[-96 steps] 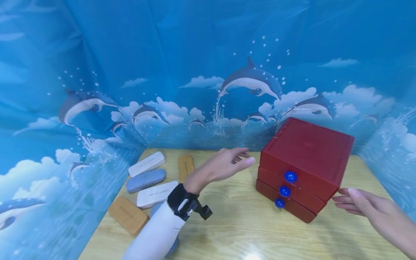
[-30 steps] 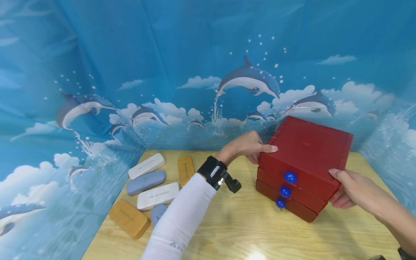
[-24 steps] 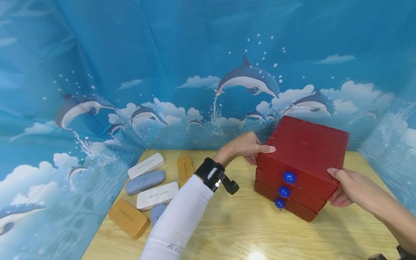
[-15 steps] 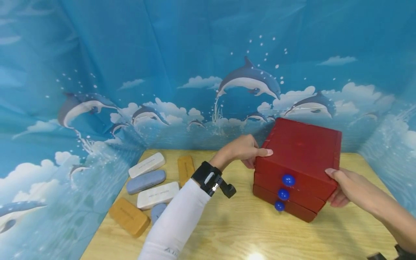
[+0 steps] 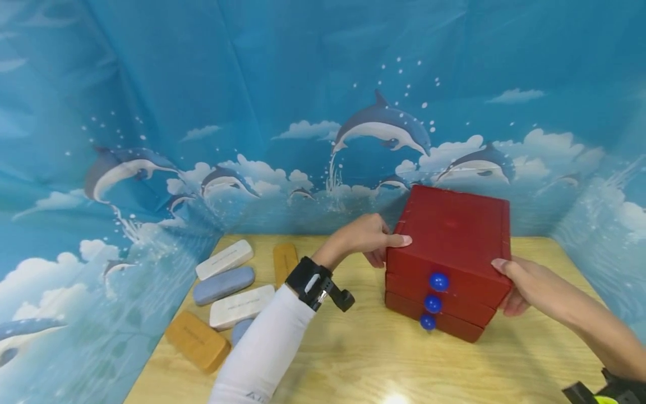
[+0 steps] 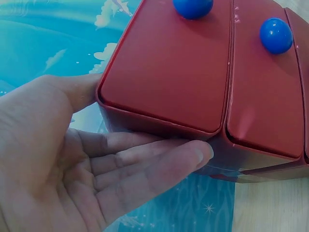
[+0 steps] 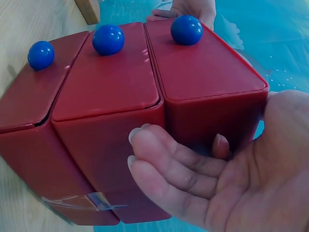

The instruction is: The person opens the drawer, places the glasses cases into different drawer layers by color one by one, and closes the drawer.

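A small red cabinet (image 5: pixel 449 224) with three stacked drawers and round blue knobs stands at the right of the table in the head view. My left hand (image 5: pixel 365 235) holds its top left edge, thumb laid on the top and fingers down the side. At the opposite edge, my right hand (image 5: pixel 535 286) grips in the same manner. The left wrist view shows the left fingers (image 6: pixel 145 169) along the cabinet's side, below a blue knob (image 6: pixel 276 36). In the right wrist view, the right fingers (image 7: pixel 174 169) lie against the other side. All three drawers are closed.
Several oblong cases lie at the left of the wooden table (image 5: pixel 353 359), among them a white case (image 5: pixel 224 259), a blue case (image 5: pixel 224 285) and a brown case (image 5: pixel 198 341). Another brown case (image 5: pixel 285 264) lies farther back. A dolphin-print backdrop (image 5: pixel 303 84) surrounds the table.
Both hands were off the cabinet at first, then took hold of its top edges. Since then the cabinet has shifted left and turned slightly, the hands moving with it.
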### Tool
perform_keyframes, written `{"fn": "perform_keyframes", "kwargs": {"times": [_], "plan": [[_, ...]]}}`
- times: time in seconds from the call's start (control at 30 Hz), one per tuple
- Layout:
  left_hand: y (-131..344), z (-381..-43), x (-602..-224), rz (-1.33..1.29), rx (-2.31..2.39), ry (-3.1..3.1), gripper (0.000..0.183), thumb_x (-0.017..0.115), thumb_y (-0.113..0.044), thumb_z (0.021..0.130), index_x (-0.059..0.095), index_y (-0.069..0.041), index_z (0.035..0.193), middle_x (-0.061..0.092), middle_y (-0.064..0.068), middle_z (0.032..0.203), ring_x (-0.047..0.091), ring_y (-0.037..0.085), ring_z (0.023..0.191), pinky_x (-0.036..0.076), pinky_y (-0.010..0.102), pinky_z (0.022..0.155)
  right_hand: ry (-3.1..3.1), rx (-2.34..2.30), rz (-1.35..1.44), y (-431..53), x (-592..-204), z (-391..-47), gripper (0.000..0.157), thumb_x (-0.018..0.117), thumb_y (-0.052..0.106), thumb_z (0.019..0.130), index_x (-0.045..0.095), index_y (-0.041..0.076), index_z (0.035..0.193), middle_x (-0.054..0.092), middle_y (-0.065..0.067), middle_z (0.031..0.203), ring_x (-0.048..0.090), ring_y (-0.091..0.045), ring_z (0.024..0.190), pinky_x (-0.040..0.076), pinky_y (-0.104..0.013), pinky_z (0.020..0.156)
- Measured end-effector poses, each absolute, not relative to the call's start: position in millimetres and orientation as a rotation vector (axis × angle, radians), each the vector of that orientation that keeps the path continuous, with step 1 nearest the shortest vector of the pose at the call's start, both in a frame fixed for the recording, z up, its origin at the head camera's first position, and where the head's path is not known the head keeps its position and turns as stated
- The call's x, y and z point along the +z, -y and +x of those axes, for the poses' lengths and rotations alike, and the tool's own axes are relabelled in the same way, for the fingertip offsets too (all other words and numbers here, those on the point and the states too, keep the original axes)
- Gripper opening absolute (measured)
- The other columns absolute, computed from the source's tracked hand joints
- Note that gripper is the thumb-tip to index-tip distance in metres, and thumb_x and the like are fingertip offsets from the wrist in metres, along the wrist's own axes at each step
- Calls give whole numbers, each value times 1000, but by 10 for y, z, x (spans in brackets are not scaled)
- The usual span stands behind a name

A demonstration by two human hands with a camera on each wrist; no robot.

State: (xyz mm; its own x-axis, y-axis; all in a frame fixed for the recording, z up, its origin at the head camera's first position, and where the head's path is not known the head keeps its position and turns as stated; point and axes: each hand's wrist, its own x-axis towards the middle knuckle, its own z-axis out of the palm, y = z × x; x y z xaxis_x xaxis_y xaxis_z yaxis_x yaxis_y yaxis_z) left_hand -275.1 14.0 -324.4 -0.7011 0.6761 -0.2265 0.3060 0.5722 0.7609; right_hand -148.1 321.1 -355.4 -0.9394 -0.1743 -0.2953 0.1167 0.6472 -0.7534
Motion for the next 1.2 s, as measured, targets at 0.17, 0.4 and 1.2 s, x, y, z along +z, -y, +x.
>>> {"fn": "perform_keyframes", "kwargs": {"times": [0.17, 0.4, 1.2], "plan": [[-88, -2740, -3264, 759, 967, -2304, 52, 59, -56, 88, 68, -5, 76, 66, 17, 68, 66, 27, 61, 56, 36, 61, -2522, -1199, -88, -3194, -3571, -1511, 63, 20, 42, 105, 48, -12, 121, 64, -10, 77, 63, -30, 65, 54, -42, 60], [-18, -2734, -3277, 767, 958, -2310, 51, 57, -58, 88, 67, -8, 82, 66, 16, 70, 66, 26, 62, 56, 36, 60, -2520, -1217, -98, -3148, -3570, -1566, 62, 21, 42, 105, 46, -12, 122, 64, -11, 78, 63, -30, 65, 54, -41, 59], [315, -2715, -3354, 709, 1069, -2250, 46, 58, -60, 86, 71, -16, 90, 67, 20, 77, 66, 33, 70, 56, 38, 60, -2568, -1094, -217, -2967, -3517, -1755, 74, 23, 49, 103, 26, -17, 138, 67, -10, 72, 64, -26, 62, 49, -50, 82]]}}
